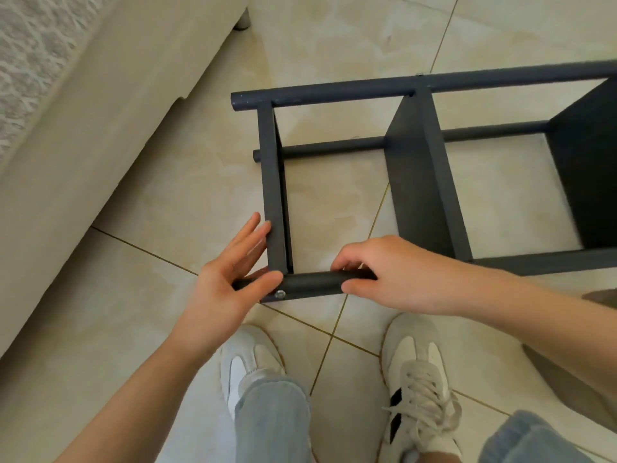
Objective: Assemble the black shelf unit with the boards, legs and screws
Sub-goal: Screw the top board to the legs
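Observation:
The black shelf unit (420, 182) lies on its side on the tiled floor, with round legs running left to right and flat boards standing between them. My right hand (377, 272) grips the near leg (314, 284) from above, fingers curled round it. My left hand (230, 262) has its fingers spread straight; its fingertips touch the end board (272, 182) and its thumb rests on the near leg's left end. A silver screw head (279, 294) shows in the near leg just below the end board.
A beige sofa (100, 111) fills the left side, its grey foot (242, 20) at the top. My two white sneakers (414, 372) stand on the tiles just below the shelf. A dark object (601, 297) sits at the right edge.

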Available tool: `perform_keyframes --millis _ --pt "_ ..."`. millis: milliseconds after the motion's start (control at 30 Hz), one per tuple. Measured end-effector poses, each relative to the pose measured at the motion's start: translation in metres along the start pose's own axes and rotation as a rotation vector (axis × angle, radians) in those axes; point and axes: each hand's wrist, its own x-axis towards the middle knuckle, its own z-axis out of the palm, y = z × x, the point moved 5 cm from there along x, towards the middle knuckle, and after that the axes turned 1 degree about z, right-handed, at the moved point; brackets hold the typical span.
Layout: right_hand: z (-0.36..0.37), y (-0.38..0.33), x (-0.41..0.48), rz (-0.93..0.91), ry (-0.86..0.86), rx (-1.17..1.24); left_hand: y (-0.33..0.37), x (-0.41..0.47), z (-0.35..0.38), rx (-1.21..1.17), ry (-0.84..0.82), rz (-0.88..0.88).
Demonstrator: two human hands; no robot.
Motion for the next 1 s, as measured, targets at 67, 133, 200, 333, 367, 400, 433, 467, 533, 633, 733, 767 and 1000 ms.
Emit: perform_keyframes --millis 67,133,200,333,367,400,433,467,533,633,733,767,1000 --pt "-0.003 0.000 -0.009 0.011 0.065 -0.102 -0.011 -0.004 -0.002 -0.166 0.236 -0.085" --pt "-0.005 0.002 -0.017 0.029 0.117 -0.173 -0.023 -0.011 0.003 -0.349 0.429 -0.214" --pt "-0.006 0.004 -0.024 0.055 0.145 -0.220 -0.030 -0.019 0.015 -0.522 0.514 -0.358" --pt "-0.008 0.008 -0.034 0.094 0.172 -0.267 -0.022 -0.026 0.046 -0.704 0.452 -0.506" --pt "-0.008 0.008 -0.036 0.099 0.184 -0.259 -0.020 -0.025 0.050 -0.722 0.440 -0.512" --pt "-0.008 0.009 -0.036 0.103 0.197 -0.244 -0.018 -0.025 0.052 -0.727 0.435 -0.511" --pt "-0.008 0.009 -0.037 0.108 0.212 -0.223 -0.016 -0.025 0.053 -0.721 0.434 -0.506" --pt "-0.008 0.010 -0.037 0.114 0.228 -0.206 -0.015 -0.025 0.053 -0.705 0.428 -0.501" --pt "-0.010 0.009 -0.037 0.119 0.252 -0.198 -0.009 -0.024 0.050 -0.655 0.417 -0.493" --pt "-0.016 0.002 -0.041 0.110 0.285 -0.191 0.007 -0.023 0.045 -0.634 0.393 -0.485" --pt "-0.027 -0.006 -0.046 0.110 0.321 -0.179 0.027 -0.017 0.038 -0.600 0.377 -0.461" --pt "-0.033 -0.008 -0.048 0.110 0.337 -0.163 0.035 -0.014 0.035 -0.571 0.380 -0.448" --pt "-0.090 -0.024 -0.081 0.031 0.431 -0.074 0.113 0.005 0.028 -0.386 0.338 -0.277"
